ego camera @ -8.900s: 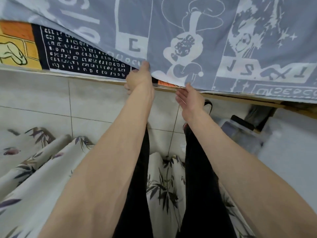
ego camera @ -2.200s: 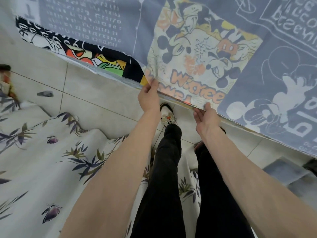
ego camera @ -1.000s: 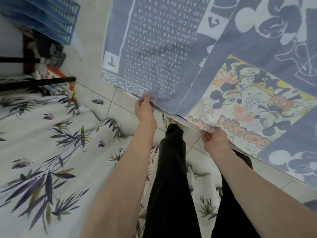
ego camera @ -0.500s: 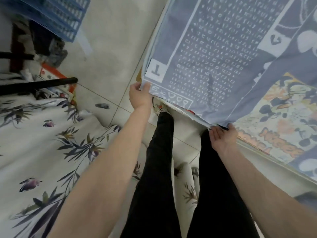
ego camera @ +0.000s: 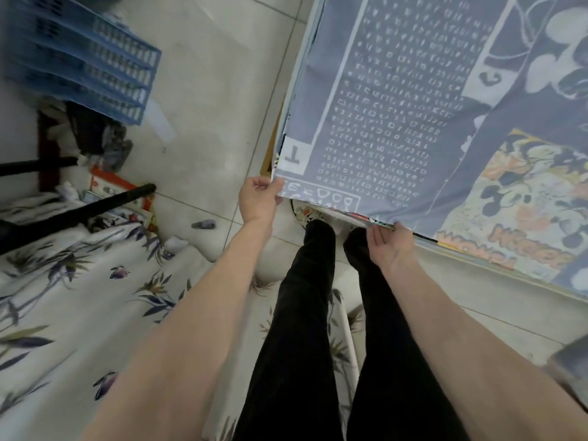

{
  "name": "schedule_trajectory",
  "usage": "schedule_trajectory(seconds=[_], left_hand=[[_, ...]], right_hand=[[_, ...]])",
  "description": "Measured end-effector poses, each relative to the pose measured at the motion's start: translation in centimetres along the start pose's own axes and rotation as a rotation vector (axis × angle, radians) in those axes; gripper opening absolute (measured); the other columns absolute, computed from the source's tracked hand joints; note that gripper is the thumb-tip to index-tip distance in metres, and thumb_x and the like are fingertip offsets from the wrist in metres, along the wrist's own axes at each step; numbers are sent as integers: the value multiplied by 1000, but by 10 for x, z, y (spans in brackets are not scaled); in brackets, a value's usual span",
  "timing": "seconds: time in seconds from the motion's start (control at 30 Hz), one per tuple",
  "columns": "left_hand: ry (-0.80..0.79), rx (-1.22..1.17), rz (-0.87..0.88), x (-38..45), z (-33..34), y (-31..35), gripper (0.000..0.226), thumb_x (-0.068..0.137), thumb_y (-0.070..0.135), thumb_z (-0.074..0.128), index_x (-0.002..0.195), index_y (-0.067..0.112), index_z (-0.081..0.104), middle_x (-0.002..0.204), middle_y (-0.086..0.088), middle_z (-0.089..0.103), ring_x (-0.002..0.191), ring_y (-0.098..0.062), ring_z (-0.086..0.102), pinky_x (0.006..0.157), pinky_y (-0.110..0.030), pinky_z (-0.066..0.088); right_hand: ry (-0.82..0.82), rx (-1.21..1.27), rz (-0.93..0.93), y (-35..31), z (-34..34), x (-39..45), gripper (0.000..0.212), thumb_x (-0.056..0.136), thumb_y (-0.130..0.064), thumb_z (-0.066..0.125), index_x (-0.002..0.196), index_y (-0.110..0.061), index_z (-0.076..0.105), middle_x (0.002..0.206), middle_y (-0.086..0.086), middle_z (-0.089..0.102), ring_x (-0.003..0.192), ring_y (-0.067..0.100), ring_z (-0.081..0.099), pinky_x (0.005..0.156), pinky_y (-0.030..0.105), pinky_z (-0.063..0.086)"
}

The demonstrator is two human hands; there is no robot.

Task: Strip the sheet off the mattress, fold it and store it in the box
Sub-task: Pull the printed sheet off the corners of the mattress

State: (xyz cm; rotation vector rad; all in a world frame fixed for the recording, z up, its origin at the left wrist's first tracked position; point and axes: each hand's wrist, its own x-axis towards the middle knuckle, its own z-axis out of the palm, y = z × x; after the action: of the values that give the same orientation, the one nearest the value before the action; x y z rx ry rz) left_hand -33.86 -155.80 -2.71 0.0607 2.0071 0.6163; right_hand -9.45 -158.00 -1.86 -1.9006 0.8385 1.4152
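Tiled floor (ego camera: 206,90) below; both hands at sheet (ego camera: 413,122) edge, left (ego camera: 259,198) pinching corner, right (ego camera: 389,246) gripping hem.

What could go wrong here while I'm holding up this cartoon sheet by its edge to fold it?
1. The floral fabric lies bunched on the floor round your legs; stepping back could tangle your feet.
2. Your left hand pinches only the corner of the cartoon sheet, and your right hand holds the edge lightly, so it may slip.
3. The black bar and clutter on the floor could snag a dropped edge.
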Motion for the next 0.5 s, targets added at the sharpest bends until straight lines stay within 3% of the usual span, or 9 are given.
schedule_trajectory(seconds=[0.1,0.17,0.23,0.33,0.43,0.5], left_hand=[[-85,122,15,-11,-8,11,38,79,17,86,107,14,60,96,0,66,84,-14,66,66,-16,56],[-136,278,66,-26,-10,20,45,79,22,86,116,15,63,93,1,69,81,-12,66,73,-24,57],[-233,440,128,-43,-14,29,36,79,26,84,112,21,69,89,3,73,79,-12,66,79,-30,55],[-359,546,147,-72,-3,59,18,77,31,82,92,31,71,87,8,77,80,-7,72,73,-21,54],[-404,592,101,-98,12,95,17,78,28,80,93,24,73,88,4,78,84,-10,73,69,-17,53],[-431,679,75,-104,25,119,6,85,17,76,90,18,73,83,3,78,80,-15,73,70,-22,52]], right_hand=[[-149,-43,62,17,12,-15,45,102,-42,51,132,-8,53,126,9,63,115,22,62,109,36,46],[-286,-108,138,29,27,-33,41,100,-42,56,124,-9,59,123,6,66,115,20,62,102,37,49],[-392,-136,198,47,46,-53,37,99,-40,58,124,-13,63,124,3,69,115,18,63,92,35,51],[-464,-42,338,50,75,-85,36,98,-41,60,122,-15,69,120,6,72,110,22,67,97,40,53],[-461,187,487,37,93,-117,41,100,-42,55,120,-9,70,114,12,72,107,28,68,102,39,51],[-410,298,476,22,98,-134,35,103,-35,51,120,-9,67,107,13,73,100,26,69,92,39,54]])
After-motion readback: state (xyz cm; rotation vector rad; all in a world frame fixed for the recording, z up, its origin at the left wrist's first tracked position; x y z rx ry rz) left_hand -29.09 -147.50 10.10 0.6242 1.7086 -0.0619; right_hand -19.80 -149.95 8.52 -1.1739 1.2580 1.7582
